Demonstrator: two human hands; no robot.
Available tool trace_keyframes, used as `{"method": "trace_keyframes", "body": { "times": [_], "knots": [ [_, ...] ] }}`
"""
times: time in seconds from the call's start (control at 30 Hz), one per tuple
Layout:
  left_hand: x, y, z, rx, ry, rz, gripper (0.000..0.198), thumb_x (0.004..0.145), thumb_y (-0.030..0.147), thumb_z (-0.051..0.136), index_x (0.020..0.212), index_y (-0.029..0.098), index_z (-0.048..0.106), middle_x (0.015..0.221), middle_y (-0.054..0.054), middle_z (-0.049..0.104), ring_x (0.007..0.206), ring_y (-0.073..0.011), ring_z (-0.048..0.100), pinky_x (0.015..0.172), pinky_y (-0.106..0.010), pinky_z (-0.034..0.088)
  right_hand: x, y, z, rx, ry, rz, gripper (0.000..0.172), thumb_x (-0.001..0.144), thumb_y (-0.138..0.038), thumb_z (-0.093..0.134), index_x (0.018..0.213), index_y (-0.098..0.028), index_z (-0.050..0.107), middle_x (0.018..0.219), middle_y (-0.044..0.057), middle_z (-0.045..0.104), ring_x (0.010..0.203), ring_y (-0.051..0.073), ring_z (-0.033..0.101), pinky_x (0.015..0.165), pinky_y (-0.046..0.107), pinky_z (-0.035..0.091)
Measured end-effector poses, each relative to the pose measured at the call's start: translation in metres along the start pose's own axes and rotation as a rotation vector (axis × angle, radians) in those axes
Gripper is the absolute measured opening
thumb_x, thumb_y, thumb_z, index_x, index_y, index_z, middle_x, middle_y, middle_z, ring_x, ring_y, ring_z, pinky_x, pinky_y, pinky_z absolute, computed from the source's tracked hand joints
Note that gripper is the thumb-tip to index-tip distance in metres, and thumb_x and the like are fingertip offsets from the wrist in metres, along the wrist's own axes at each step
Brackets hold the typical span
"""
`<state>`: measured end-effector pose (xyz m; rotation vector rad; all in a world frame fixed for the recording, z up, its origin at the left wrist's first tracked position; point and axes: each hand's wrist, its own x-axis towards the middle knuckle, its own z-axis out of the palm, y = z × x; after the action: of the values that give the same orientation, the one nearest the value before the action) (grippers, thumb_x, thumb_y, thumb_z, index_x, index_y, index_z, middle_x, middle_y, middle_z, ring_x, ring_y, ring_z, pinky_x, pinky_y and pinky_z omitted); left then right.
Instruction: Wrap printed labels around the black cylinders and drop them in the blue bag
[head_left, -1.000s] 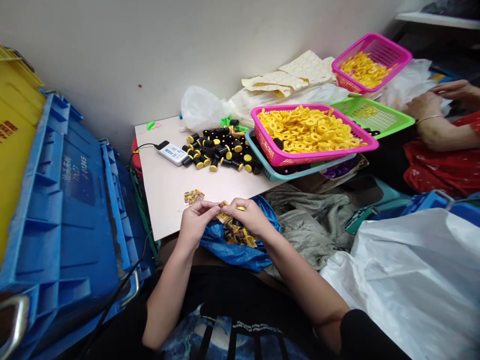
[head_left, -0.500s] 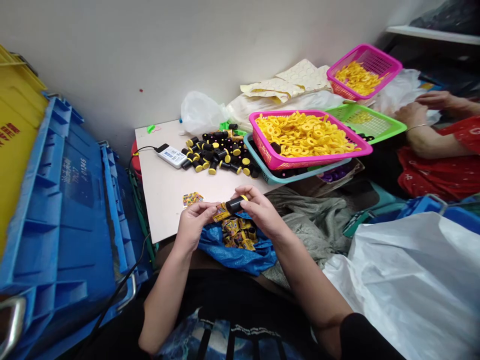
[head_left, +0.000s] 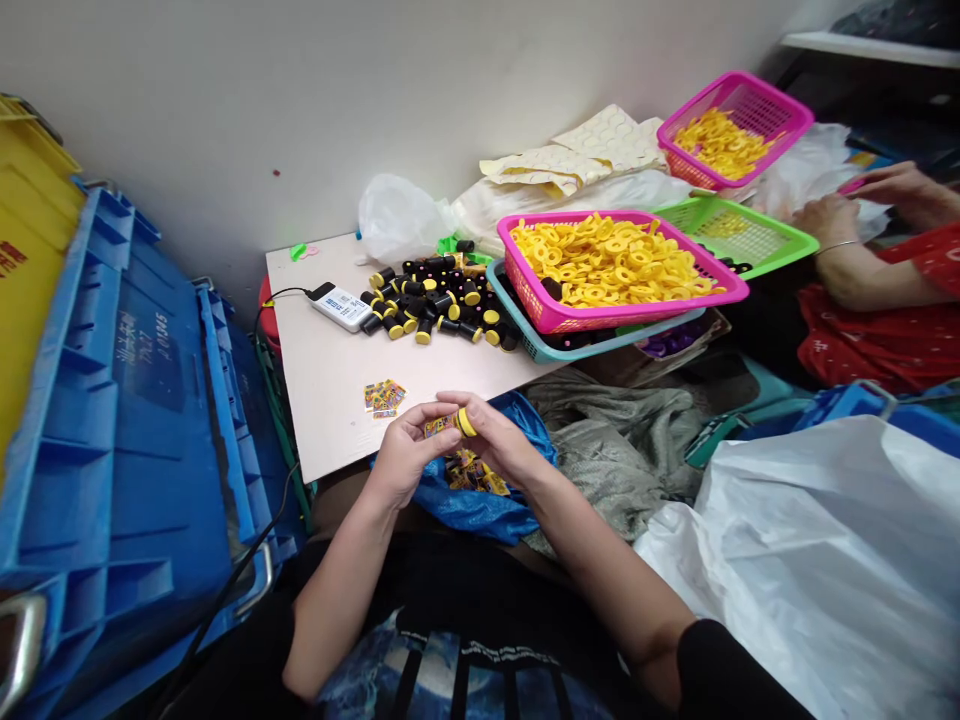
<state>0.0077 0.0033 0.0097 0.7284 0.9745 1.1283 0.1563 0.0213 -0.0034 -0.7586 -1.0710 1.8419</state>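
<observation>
Printed label [head_left: 439,428] now wraps yellow-capped cylinder [head_left: 466,423] between left hand [head_left: 409,458], right hand [head_left: 499,440].

Right between the fingers [head_left: 442,407] there's a smooth, glossy yellow plastic cap [head_left: 466,423]. Just below them, shiny printed labels [head_left: 470,472] (paper or foil, hard to say) sit on a crinkly blue woven-plastic bag [head_left: 487,510]. Left of the fingers it's a matt, pale laminate board [head_left: 330,400] and a ribbed blue plastic crate [head_left: 127,400]; off to the right, thin, slightly shiny white plastic sheeting [head_left: 810,570].
</observation>
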Motion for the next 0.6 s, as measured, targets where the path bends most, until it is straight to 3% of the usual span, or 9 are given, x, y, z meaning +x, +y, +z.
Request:
{"method": "trace_keyframes", "body": {
  "times": [0.23, 0.43, 0.6],
  "knots": [
    [0.002, -0.007, -0.002, -0.032, -0.001, 0.031, 0.034, 0.052, 0.021, 0.085, 0.083, 0.017, 0.071, 0.083, -0.001, 0.070, 0.074, -0.0126, 0.064, 0.070, -0.024, 0.053, 0.006, 0.014, -0.006, -0.142, 0.001, -0.072, 0.050, 0.078, -0.059, 0.061, 0.111, -0.021, 0.062, 0.109, 0.007, 0.062, 0.107, 0.022, 0.055, 0.082, 0.031, 0.047],
    [0.002, -0.013, -0.001, -0.042, -0.047, 0.029, 0.032, 0.052, 0.020, 0.085, 0.081, 0.017, 0.071, 0.080, 0.001, 0.069, 0.069, -0.0109, 0.063, 0.065, -0.022, 0.052, 0.004, 0.021, -0.012, -0.084, -0.043, -0.071, 0.050, 0.076, -0.059, 0.064, 0.109, -0.022, 0.061, 0.104, 0.005, 0.062, 0.095, 0.018, 0.058, 0.079, 0.029, 0.045],
    [0.002, -0.023, -0.007, -0.058, -0.088, -0.055, 0.033, 0.053, 0.020, 0.086, 0.082, 0.016, 0.070, 0.082, -0.001, 0.069, 0.073, -0.0116, 0.063, 0.070, -0.023, 0.052, 0.008, 0.022, -0.023, -0.170, -0.106, 0.006, 0.048, 0.072, -0.057, 0.069, 0.102, -0.021, 0.059, 0.094, 0.003, 0.061, 0.086, 0.016, 0.057, 0.074, 0.028, 0.046]
  ]
}}
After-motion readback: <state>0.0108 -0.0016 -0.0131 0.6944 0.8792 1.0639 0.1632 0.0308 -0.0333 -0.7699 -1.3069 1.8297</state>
